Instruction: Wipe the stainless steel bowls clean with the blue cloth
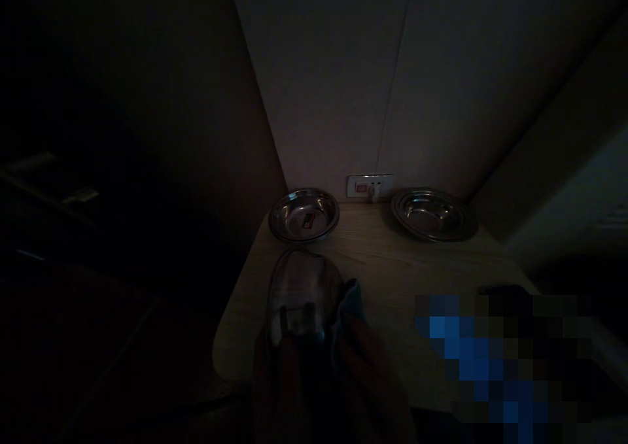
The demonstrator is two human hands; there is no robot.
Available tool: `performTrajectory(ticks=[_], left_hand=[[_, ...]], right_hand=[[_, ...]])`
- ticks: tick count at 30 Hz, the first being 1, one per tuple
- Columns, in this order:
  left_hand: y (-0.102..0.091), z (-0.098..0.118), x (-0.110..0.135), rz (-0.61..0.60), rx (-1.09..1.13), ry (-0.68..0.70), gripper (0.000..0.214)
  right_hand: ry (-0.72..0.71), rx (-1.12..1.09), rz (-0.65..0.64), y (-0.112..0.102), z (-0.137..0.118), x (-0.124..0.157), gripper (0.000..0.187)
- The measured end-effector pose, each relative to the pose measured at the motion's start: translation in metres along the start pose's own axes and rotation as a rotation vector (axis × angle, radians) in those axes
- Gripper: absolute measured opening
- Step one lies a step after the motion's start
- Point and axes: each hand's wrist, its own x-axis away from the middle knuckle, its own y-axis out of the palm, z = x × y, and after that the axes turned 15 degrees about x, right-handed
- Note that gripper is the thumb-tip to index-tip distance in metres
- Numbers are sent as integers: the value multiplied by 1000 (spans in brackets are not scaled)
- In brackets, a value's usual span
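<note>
In dim light a shiny metal bowl (307, 287) is tilted up near the front of the wooden table, its rounded outside facing me. My left hand (279, 378) grips its lower left edge, fingers closed around the rim. A bluish-green cloth (352, 298) is bunched in my right hand (367, 365), which presses it against the bowl's right side. Much of both hands is lost in shadow.
On the wooden table (373, 261) a metal dish (304, 215) with a dark label stands at back left. Several stacked metal dishes (434, 215) stand at back right. A wall socket (370, 187) with a plug sits between them. A pixelated blue patch covers the lower right.
</note>
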Motion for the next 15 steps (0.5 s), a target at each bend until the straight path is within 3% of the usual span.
performTrajectory(ticks=[4, 8, 12, 15], left_hand=[[6, 15, -2, 10, 25, 63, 25], [13, 27, -4, 60, 24, 133, 20], [14, 30, 1, 96, -129, 211, 22], [16, 29, 1, 68, -238, 350, 28]], right_hand=[[74, -106, 77, -5, -7, -7, 33], [240, -154, 39, -7, -17, -14, 32], [413, -242, 51, -11, -22, -48, 23], [445, -337, 9, -13, -22, -72, 19]])
